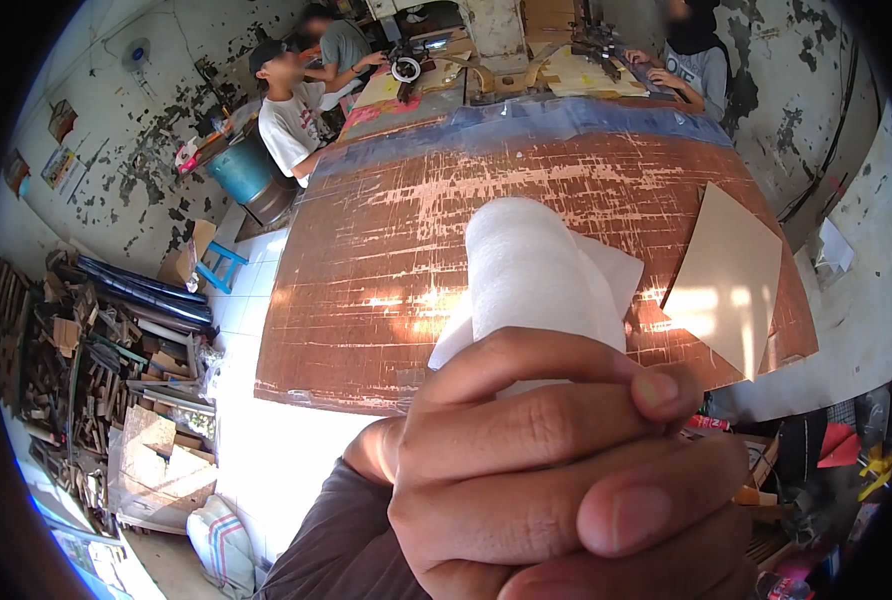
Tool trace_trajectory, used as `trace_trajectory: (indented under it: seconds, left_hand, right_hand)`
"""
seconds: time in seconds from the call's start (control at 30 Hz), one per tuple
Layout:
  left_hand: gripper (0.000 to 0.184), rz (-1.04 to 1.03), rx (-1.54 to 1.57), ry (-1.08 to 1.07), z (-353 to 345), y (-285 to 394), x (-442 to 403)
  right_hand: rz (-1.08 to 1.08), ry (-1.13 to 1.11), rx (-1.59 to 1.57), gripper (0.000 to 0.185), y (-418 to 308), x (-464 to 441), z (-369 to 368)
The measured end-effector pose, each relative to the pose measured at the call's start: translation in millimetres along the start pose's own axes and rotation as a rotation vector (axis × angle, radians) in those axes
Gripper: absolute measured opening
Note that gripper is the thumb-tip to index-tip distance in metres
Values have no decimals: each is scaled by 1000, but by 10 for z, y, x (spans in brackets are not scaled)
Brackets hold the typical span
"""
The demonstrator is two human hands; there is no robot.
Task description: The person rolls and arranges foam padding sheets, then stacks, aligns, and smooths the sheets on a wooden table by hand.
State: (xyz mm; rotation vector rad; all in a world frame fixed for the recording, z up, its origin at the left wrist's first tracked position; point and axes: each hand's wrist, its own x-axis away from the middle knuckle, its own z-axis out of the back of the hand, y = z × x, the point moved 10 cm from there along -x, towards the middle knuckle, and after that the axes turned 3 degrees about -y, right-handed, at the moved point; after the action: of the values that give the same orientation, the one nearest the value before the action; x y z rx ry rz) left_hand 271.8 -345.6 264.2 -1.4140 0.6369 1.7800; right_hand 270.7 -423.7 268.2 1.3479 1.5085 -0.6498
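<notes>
A rolled white sheet (526, 260) stands up close in front of me, with a loose corner spreading to its right. My left hand (506, 450) is closed around its lower part, knuckles towards the camera. Lower right, my right hand (666, 500) is closed against the left one, its fingertips overlapping the left fingers. The bottom of the roll is hidden behind both hands. Beyond them lies a worn brown table (386, 240) with a scratched surface. On its right side rests a beige angular sheet (731, 270).
Two people (291, 115) are at the back left, another (696, 65) at the back right, near machines (406, 70). A blue drum (246, 175) and blue stool (221, 268) stand left. Wood scraps (66, 370) and a white sack (218, 545) lie lower left.
</notes>
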Motion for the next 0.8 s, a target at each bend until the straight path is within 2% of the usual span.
trace_trajectory:
  seconds: [0.8]
  left_hand:
    - [22,-59,50,-25,-201,88,-84]
  right_hand:
    - [-50,17,30,40,231,39,200]
